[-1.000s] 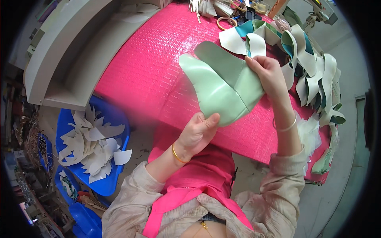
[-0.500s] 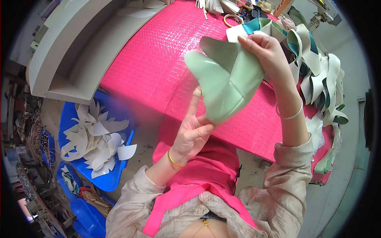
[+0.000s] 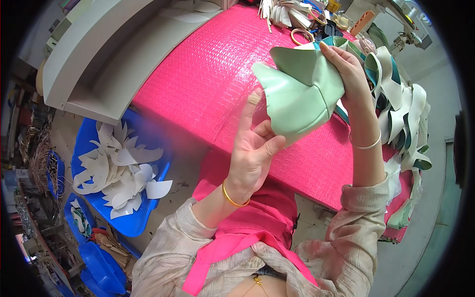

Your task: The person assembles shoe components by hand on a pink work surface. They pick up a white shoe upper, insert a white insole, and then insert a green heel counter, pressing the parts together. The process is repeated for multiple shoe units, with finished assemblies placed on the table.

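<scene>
Clasping a mint-green seamed piece (image 3: 299, 106) by its upper right edge with the fingers (image 3: 332, 55) of the right hand (image 3: 352, 76); grasping its lower left edge loosely between thumb and bent fingers of the left hand (image 3: 250, 156), with forefinger extended beside it. Held raised over the pink table (image 3: 198, 79), tilted, with glossy side upward. Note the pale draped pieces (image 3: 397, 119) beyond the right wrist and, at left, white offcuts (image 3: 116, 171) in a blue bin (image 3: 136, 222).
</scene>
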